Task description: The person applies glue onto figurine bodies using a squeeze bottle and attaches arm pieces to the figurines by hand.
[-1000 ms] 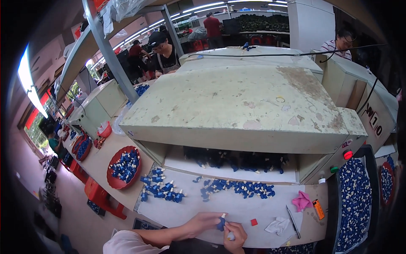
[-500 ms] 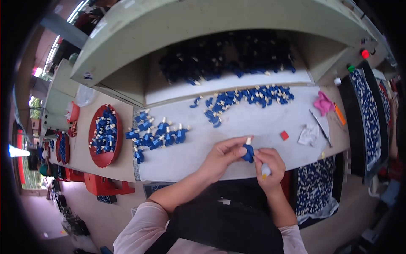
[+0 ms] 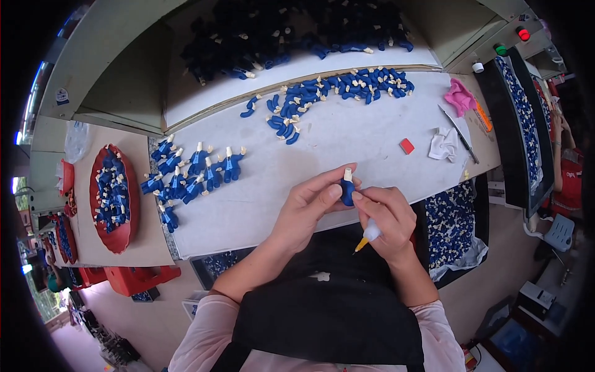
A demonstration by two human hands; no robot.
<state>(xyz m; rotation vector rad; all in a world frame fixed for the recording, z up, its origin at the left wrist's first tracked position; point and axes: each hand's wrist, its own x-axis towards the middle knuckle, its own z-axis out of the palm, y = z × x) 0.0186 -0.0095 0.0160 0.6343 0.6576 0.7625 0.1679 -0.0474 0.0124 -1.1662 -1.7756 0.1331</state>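
Above the near edge of the white-topped table, my left hand [image 3: 305, 208] pinches a small blue figurine body [image 3: 348, 193] with a cream stub on top, held upright. The fingertips of my right hand [image 3: 389, 220] touch its right side. Tucked in that same hand is a white dropper bottle [image 3: 370, 232] with a yellow nozzle pointing down and left. To the left stand and lie several blue figurine bodies with arms [image 3: 198, 164]. Toward the back is a heap of loose blue arm pieces [image 3: 304, 93] with cream ends.
A red oval basket [image 3: 131, 226] of blue figurines stands at the left. On the right lie a red block [image 3: 406, 146], crumpled white cloth [image 3: 442, 144], a thin knife-like tool [image 3: 455, 127], pink cloth [image 3: 459, 98] and an orange tool [image 3: 483, 118]. A shelf with dark blue pieces [image 3: 279, 37] rises behind.
My view has shifted, so the table appears farther left and higher. The dropper bottle's yellow nozzle now shows more clearly below my right hand. Both hands stay together at the figurine body.
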